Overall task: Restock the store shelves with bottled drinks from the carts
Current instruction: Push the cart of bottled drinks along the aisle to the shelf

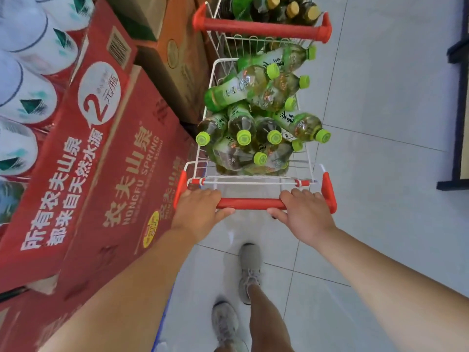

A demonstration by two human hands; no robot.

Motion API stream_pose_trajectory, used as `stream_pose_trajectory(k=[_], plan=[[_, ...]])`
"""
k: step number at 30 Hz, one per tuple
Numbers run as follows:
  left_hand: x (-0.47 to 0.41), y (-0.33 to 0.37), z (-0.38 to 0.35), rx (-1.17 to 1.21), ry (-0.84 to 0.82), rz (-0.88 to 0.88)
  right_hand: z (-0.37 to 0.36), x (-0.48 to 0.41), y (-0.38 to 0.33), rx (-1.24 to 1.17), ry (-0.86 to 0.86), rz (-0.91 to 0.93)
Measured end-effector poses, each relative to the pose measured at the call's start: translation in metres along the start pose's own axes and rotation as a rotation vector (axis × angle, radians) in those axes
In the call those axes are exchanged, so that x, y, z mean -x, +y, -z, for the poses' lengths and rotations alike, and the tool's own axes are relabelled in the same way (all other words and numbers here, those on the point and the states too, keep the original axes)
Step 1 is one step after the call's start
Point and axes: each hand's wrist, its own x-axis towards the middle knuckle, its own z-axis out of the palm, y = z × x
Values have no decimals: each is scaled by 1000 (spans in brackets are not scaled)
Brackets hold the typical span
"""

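A small white wire cart point(311, 158) with a red handle point(251, 203) stands right in front of me, piled with several green-capped tea bottles point(242, 85) lying at all angles. My left hand point(200, 212) grips the left end of the handle and my right hand point(304, 212) grips the right end. Straight ahead, touching or nearly touching this cart, is a second cart point(264, 27) with a red handle, holding several bottles with yellow caps point(293, 8).
Stacked red water cartons point(101, 153) rise close on the left, with wrapped bottle packs point(30, 72) beyond them and brown cartons point(177, 59) farther up. A dark shelf base point(456, 110) sits at the right edge. Pale tiled floor point(380, 123) lies between.
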Motion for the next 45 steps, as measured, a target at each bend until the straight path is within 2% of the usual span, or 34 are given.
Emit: stream_pose_trajectory(k=[6, 16, 37, 45], plan=[[38, 28, -25, 12, 121, 1, -20, 44, 2, -23, -11, -34], [132, 99, -74, 30, 151, -12, -72, 151, 10, -105, -11, -57], [397, 297, -184, 2, -26, 71, -223, 461, 27, -94, -12, -37], [512, 369, -235, 49, -6, 38, -282, 594, 22, -97, -47, -71]])
